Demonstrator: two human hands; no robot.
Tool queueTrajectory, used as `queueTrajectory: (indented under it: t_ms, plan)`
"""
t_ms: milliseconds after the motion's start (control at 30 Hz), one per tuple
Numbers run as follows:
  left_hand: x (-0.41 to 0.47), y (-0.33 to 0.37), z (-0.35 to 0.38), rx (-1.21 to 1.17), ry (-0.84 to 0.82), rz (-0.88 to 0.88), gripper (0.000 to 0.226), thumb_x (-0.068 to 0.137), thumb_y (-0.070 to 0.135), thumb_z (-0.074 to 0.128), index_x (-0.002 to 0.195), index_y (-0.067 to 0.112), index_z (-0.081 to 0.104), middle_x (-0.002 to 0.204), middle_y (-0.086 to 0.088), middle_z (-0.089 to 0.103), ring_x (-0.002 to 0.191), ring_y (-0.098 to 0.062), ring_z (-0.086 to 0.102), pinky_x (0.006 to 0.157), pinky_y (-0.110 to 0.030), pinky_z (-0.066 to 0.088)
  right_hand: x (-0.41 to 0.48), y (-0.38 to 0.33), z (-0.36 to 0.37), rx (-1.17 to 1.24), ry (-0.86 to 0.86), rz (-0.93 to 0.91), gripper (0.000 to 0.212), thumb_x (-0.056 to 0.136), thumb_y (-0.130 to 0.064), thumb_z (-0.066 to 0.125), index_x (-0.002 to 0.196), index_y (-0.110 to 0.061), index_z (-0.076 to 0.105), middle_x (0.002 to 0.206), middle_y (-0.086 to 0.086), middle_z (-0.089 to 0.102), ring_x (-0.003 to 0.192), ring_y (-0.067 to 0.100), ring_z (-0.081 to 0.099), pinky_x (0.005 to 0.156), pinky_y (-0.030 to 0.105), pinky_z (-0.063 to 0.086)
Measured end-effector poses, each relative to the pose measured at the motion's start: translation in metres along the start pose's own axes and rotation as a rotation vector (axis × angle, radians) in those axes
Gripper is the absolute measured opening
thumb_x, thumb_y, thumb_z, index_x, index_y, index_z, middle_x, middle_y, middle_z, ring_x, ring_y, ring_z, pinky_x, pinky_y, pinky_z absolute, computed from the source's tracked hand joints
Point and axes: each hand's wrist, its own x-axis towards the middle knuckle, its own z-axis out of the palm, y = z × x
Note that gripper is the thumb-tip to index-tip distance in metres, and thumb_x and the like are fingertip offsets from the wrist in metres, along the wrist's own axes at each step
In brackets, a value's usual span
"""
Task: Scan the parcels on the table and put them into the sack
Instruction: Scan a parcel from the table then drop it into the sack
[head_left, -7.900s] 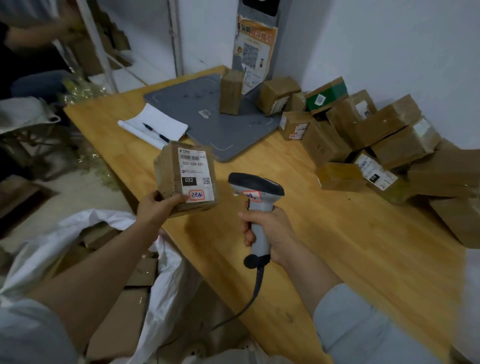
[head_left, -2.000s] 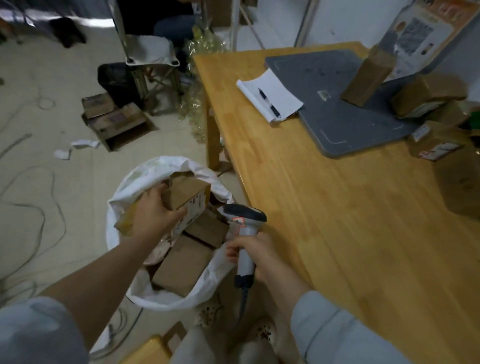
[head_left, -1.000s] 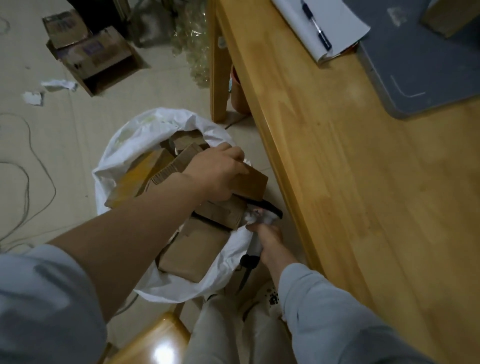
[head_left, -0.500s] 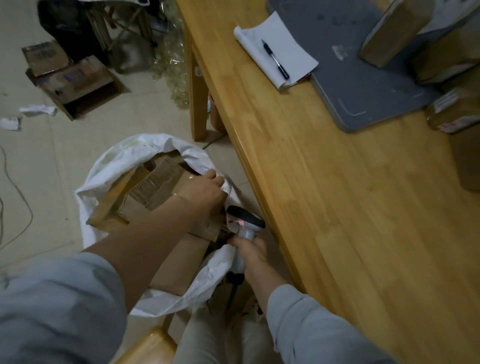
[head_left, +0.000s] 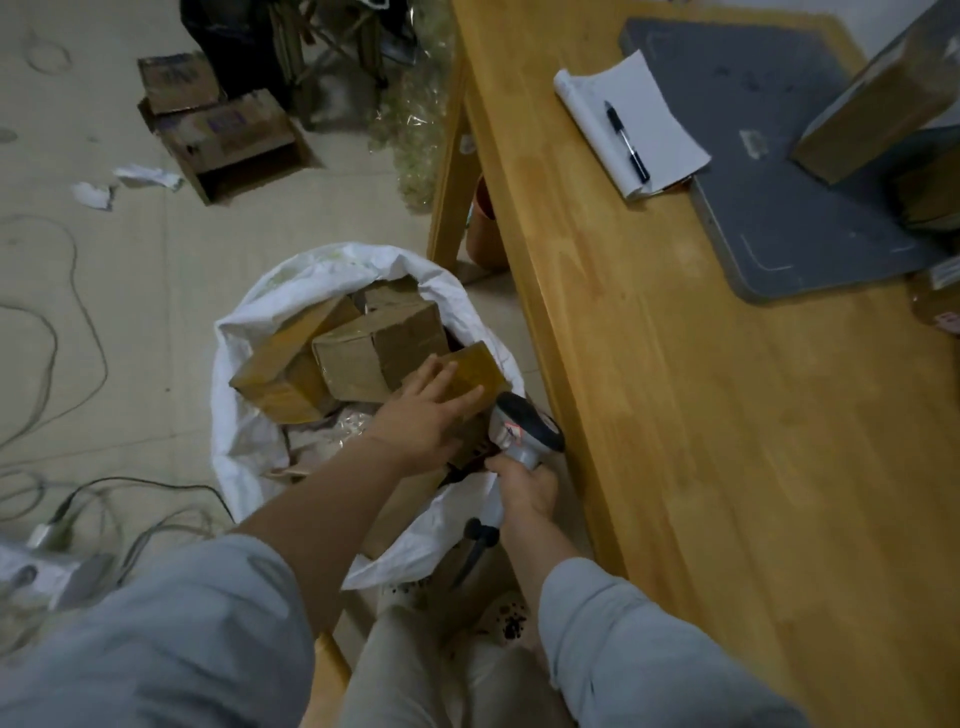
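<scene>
Brown taped parcel (head_left: 470, 371) lies in the white sack (head_left: 234, 415) under the left hand (head_left: 421, 415), fingers straight; right hand (head_left: 524, 488) beside it grips the scanner (head_left: 524, 428).

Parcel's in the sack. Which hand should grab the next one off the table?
Probably the left hand: its fingers lie straight on a parcel in the sack, gripping nothing. The right hand sits nearer the table but grips the scanner.

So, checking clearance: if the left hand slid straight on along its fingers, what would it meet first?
Probably the rim of the sack, just beyond the parcel under the left hand; depth unclear.
</scene>
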Motion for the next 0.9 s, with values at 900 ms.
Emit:
queueTrajectory:
  t_ms: [900]
  plan:
    - [0.024, 0.019, 0.020, 0.051, -0.261, -0.046, 0.042, 0.096, 0.017, 0.053, 0.137, 0.026, 0.051, 0.160, 0.000, -0.015, 0.145, -0.034, -0.019, 0.117, -0.044, 0.001, 0.015, 0.003, -0.032, -0.038, -0.095, -0.039, 0.053, 0.081, -0.012, 0.074, 0.128, -0.003, 0.052, 0.125, 0.017, 0.059, 0.114, 0.035, 0.057, 0.099, 0.044, 0.046]
